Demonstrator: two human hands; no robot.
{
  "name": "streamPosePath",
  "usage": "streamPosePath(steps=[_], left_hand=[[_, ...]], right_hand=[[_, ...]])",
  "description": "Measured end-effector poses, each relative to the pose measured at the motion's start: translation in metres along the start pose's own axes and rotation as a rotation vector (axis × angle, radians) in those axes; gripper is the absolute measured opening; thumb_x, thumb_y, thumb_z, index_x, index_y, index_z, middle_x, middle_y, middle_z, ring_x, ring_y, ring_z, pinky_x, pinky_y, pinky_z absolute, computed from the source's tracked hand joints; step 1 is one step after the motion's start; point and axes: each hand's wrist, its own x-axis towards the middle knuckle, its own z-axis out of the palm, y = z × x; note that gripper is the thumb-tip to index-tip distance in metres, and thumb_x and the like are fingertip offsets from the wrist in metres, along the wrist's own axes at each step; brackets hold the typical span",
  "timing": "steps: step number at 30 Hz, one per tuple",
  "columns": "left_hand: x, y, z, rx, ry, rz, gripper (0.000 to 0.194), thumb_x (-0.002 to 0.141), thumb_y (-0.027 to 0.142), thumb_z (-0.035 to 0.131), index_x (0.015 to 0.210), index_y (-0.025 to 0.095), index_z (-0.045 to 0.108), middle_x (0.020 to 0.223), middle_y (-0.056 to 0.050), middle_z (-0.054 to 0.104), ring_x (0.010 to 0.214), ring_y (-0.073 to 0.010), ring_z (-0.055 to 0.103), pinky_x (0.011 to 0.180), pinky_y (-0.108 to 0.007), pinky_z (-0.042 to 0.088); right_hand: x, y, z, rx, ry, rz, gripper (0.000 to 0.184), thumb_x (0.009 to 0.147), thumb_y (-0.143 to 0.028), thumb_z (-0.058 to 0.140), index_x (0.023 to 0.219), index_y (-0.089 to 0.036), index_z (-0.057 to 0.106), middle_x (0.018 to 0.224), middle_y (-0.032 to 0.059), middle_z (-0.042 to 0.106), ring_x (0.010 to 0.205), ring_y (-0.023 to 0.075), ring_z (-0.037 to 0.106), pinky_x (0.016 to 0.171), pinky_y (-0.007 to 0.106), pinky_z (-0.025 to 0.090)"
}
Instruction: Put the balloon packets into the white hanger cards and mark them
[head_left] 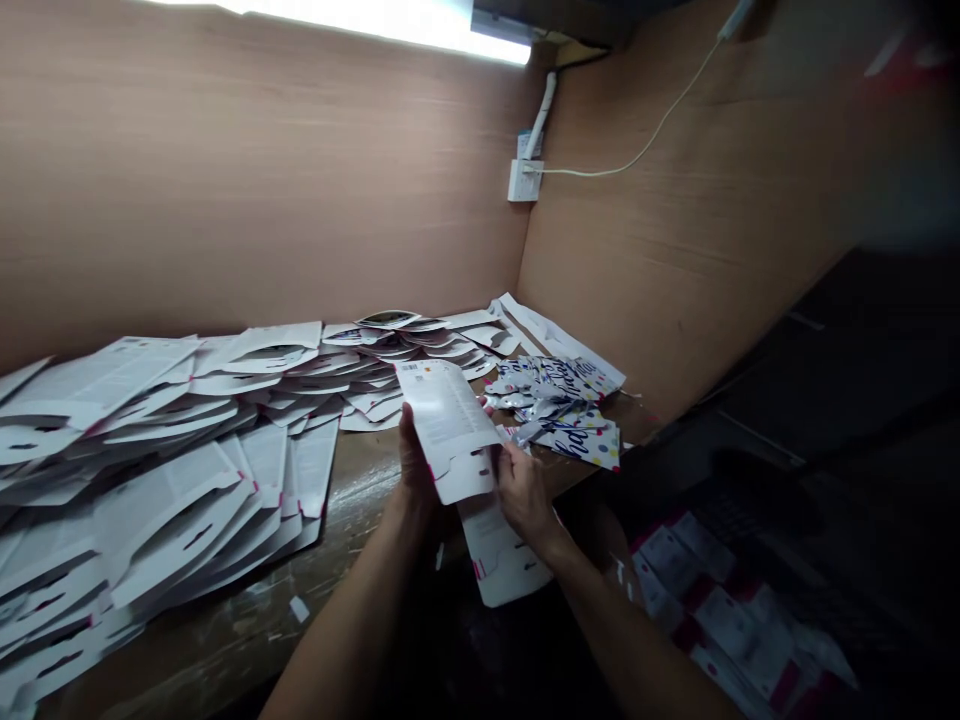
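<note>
My left hand (416, 455) is wrapped round the left edge of a white cardboard packet (450, 410). The packet is tilted, with fine print, a barcode and a flap with hanger slots at its near end. At its right edge, the fingers of my right hand (525, 490) are pinched together against the card; whether they also hold something small is hidden. Under the packet, a second white packet (506, 560) hangs over the table's front edge, close to my right wrist. Beyond my right fingertips lies a pile of printed sachets (577, 435) with coloured dots and dark lettering.
Heaps of white packets (172, 500), several with gaping mouths, cover the left and back of the brown table (360, 490). White paper strips (555, 335) lie in the back corner. Below right, a dark crate holds more packets (727, 620). Wooden panels (300, 200) enclose the table.
</note>
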Motion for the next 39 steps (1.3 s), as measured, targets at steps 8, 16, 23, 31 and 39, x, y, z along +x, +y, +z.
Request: streamPosePath(steps=[8,16,23,31,39], left_hand=[[0.005,-0.007,0.0,-0.009,0.049,0.038,0.095,0.082,0.079,0.067,0.151,0.014,0.053,0.138,-0.021,0.069,0.124,-0.0403,0.069,0.105,-0.058,0.056],[0.009,-0.012,0.002,-0.015,0.037,0.004,0.089,0.084,0.077,0.065,0.144,0.012,0.058,0.132,-0.019,0.072,0.125,-0.0414,0.068,0.108,-0.057,0.054],[0.015,-0.016,-0.004,0.021,0.055,0.053,0.082,0.083,0.073,0.068,0.138,0.011,0.062,0.122,-0.018,0.075,0.124,-0.0401,0.068,0.11,-0.053,0.052],[0.027,-0.022,-0.013,0.031,0.176,0.066,0.059,0.088,0.057,0.073,0.123,0.01,0.07,0.107,-0.016,0.08,0.11,-0.0359,0.075,0.104,-0.048,0.059],[0.028,-0.012,-0.014,-0.014,0.225,0.104,0.078,0.086,0.063,0.072,0.146,0.015,0.056,0.116,-0.017,0.077,0.109,-0.0383,0.075,0.096,-0.06,0.062]], right_hand=[[0.005,0.007,-0.011,-0.148,0.038,0.006,0.022,0.093,-0.029,0.054,0.073,-0.025,0.048,0.062,-0.0026,0.053,0.061,0.0184,0.05,0.063,0.031,0.034],[0.012,0.003,-0.01,-0.408,0.222,-0.461,0.029,0.092,-0.012,0.06,0.12,-0.02,0.063,0.112,0.0124,0.065,0.11,0.0304,0.06,0.098,0.045,0.05],[0.03,-0.012,-0.011,-0.492,-0.048,-0.627,0.034,0.097,-0.015,0.057,0.129,-0.018,0.066,0.109,0.0118,0.072,0.103,0.0284,0.066,0.092,0.039,0.053],[0.035,-0.004,-0.009,-0.344,0.088,-0.425,0.029,0.101,-0.014,0.049,0.114,-0.018,0.075,0.098,0.01,0.076,0.092,0.024,0.072,0.083,0.033,0.053],[0.122,0.09,-0.146,-0.592,0.098,-0.226,0.046,0.09,-0.015,0.059,0.136,-0.013,0.064,0.137,0.0208,0.068,0.125,0.031,0.063,0.109,0.042,0.048]])
